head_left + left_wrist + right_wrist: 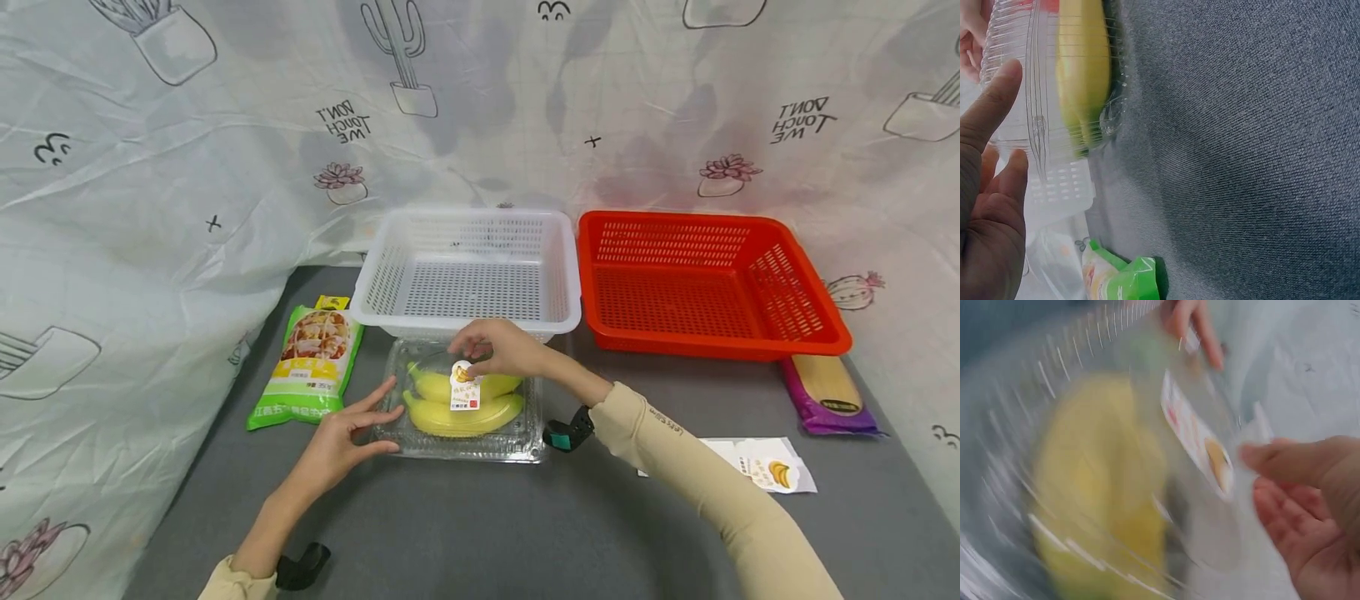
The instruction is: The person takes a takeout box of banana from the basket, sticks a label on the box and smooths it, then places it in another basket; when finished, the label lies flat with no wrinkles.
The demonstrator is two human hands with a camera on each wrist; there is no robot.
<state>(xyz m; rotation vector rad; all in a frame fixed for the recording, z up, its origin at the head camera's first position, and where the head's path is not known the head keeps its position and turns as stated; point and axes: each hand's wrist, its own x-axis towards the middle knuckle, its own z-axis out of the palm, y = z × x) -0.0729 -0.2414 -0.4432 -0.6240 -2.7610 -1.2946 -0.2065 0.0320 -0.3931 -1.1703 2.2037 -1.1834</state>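
A clear plastic box [480, 454] lies on the grey table with yellow bananas [427, 419] inside, seen through its lid. On the lid sits a white label [464, 397] with a banana picture. My left hand [330, 450] rests its spread, fairly straight fingers against the box's left edge. My right hand [506, 350] is over the lid, its thumb at the label's top end in the head view. From the right wrist, a small gap shows between that thumb and the label [1194, 434], with the other fingers loosely bent.
A white basket [465, 321] stands right behind the box, and a red basket [712, 343] is beside it. Left of the box lies a green food bag [311, 367]. On the right are a purple packet [832, 396] and a label sheet [772, 467], partly under my right sleeve.
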